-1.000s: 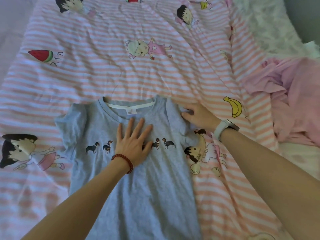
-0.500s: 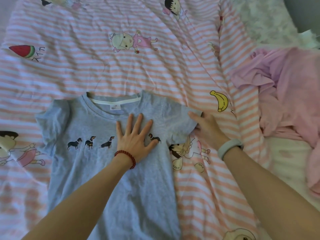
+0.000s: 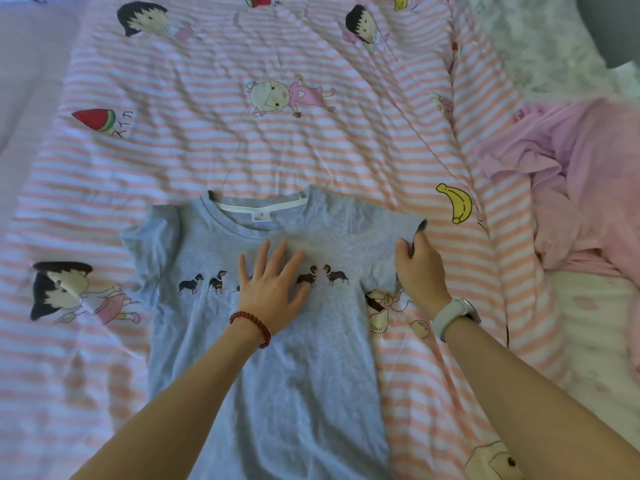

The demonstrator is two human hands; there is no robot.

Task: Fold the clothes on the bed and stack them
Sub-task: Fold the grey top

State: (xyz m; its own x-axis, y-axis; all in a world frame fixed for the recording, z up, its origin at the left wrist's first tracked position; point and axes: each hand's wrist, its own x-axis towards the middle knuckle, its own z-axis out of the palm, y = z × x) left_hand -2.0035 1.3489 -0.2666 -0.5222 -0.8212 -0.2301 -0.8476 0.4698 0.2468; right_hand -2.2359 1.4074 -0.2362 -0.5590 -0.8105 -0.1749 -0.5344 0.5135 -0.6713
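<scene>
A grey T-shirt (image 3: 263,368) with a row of small dogs across the chest lies face up on the pink striped bed cover (image 3: 311,140), neck away from me. My left hand (image 3: 272,285) presses flat on the chest with fingers spread. My right hand (image 3: 420,271) pinches the edge of the shirt's right sleeve, which is spread out to the right. The left sleeve lies flat on the cover.
A heap of crumpled pink clothes (image 3: 585,188) lies at the right side of the bed. A white fluffy blanket (image 3: 540,39) sits at the far right corner. A pale bare sheet (image 3: 606,341) shows at the right edge.
My right hand has drawn the right sleeve outward to the right, so it now lies spread. My left hand stays pressed on the chest. The view shifted slightly.
</scene>
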